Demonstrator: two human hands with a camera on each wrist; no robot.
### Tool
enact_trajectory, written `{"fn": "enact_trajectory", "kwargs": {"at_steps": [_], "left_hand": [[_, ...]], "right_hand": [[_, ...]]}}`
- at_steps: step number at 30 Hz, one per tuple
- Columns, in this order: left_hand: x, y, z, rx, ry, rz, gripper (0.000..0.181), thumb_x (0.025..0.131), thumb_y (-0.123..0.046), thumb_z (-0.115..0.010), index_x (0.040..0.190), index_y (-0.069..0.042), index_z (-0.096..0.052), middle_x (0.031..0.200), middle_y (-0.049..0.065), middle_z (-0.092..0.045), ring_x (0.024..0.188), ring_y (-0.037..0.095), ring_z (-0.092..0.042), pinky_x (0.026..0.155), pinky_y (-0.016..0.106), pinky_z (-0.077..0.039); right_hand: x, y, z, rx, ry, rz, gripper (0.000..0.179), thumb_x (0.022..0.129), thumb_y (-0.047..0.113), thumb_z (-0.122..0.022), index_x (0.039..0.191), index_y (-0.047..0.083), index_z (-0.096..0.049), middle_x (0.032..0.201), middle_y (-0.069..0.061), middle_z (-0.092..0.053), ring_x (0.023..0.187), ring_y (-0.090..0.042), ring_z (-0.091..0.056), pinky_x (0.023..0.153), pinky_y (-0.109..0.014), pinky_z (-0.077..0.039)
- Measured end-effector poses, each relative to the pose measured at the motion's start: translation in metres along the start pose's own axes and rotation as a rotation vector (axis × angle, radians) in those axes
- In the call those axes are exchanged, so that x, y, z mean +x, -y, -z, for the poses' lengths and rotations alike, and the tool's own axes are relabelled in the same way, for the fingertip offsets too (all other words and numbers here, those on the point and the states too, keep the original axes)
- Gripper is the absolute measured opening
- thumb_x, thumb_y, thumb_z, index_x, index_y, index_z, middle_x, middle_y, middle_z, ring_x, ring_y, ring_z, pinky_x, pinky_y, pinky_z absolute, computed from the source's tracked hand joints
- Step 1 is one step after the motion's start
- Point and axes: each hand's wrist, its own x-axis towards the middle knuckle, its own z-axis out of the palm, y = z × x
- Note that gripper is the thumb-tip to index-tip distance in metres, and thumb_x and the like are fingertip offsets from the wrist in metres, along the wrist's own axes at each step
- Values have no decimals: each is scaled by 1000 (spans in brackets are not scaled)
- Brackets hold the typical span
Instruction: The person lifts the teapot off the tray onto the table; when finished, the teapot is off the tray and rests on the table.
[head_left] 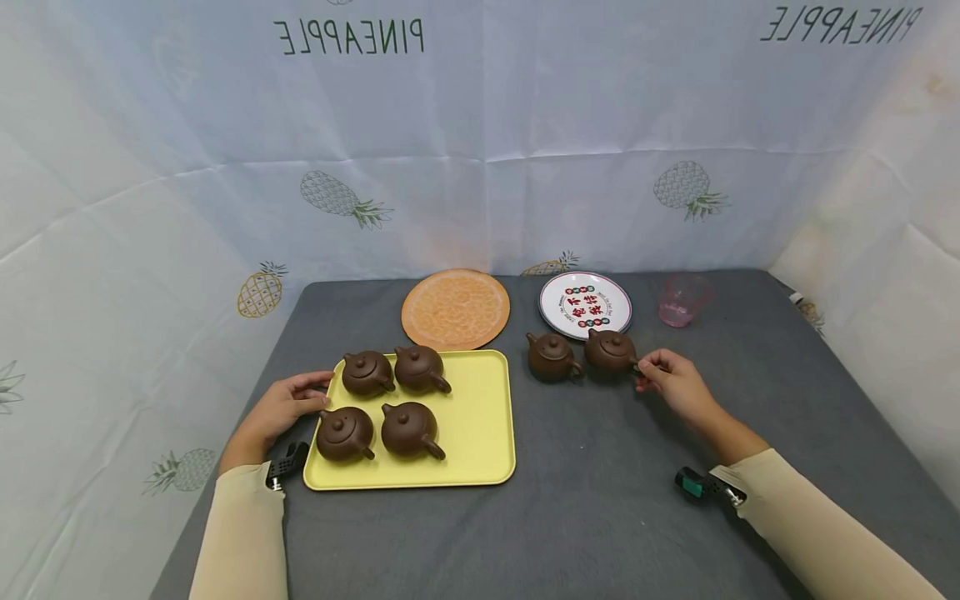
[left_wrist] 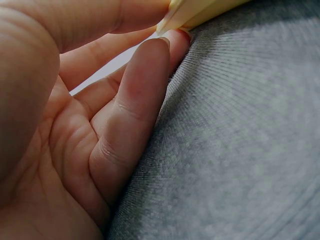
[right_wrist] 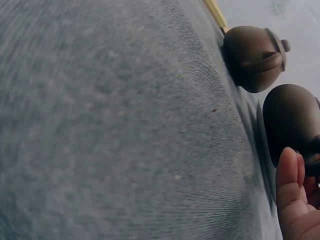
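My left hand holds the left rim of a yellow tray. In the left wrist view the thumb and fingers pinch the tray's edge. Several dark brown teapots stand on the tray, among them a front left teapot and a back right teapot. To the right of the tray, my right hand pinches the handle of another brown teapot. Whether this teapot touches the table cannot be told. Just left of it sits a similar teapot, seen also in the right wrist view.
Behind the tray lies a round orange mat. A white plate with red lettering sits behind the two right-hand teapots. A clear pink glass stands at the back right. Grey cloth covers the table, and a pineapple-print curtain hangs behind.
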Motion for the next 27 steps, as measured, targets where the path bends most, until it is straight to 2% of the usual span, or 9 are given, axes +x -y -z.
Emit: {"fn": "enact_trajectory", "kwargs": {"at_steps": [7, 16, 27], "left_hand": [[0, -1, 1, 5, -3, 2, 57, 90, -12, -71, 139, 6, -48, 121, 27, -60, 94, 6, -64, 79, 20, -49], [0, 1, 0, 17, -2, 1, 57, 90, -13, -71, 139, 7, -48, 121, 28, -60, 94, 6, -64, 79, 19, -48], [1, 1, 0, 8, 4, -7, 57, 91, -13, -70, 139, 7, -47, 120, 28, -60, 95, 5, -64, 79, 19, -49]], "right_hand": [[5, -5, -5, 22, 24, -10, 27, 103, 8, -47, 104, -19, -47, 98, -24, -54, 79, -17, -61, 73, -32, -55], [7, -12, -5, 10, 39, -25, 28, 104, 8, -46, 106, -20, -47, 105, -32, -51, 82, -18, -61, 75, -32, -55], [11, -16, -2, 0, 47, -16, 27, 103, 6, -48, 105, -21, -48, 100, -31, -52, 80, -18, -62, 73, -31, -55]]}}
